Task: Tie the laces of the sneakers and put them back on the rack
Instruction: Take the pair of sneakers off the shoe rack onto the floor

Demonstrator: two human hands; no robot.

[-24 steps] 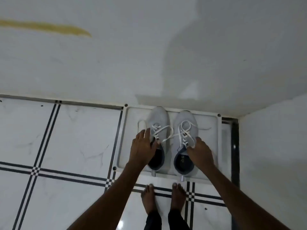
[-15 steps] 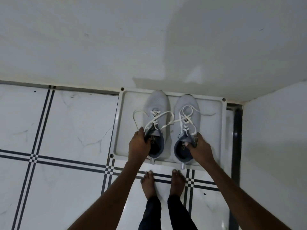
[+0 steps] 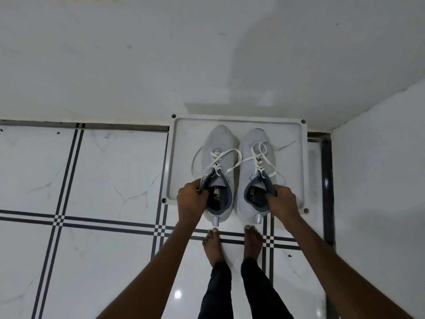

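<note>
Two light grey sneakers with white laces are over a white tray-like rack against the wall. My left hand grips the collar of the left sneaker, fingers inside its opening. On the other side, my right hand grips the collar of the right sneaker the same way. The laces hang loose and untied, one crossing between the shoes. Both heels stick out past the rack's near edge.
My bare feet stand on the white tiled floor just in front of the rack. A white wall runs behind it and a second wall closes the corner at the right.
Both hands slid from the laces to the shoe collars and closed on them. The sneakers have shifted toward me, heels now past the rack edge.
</note>
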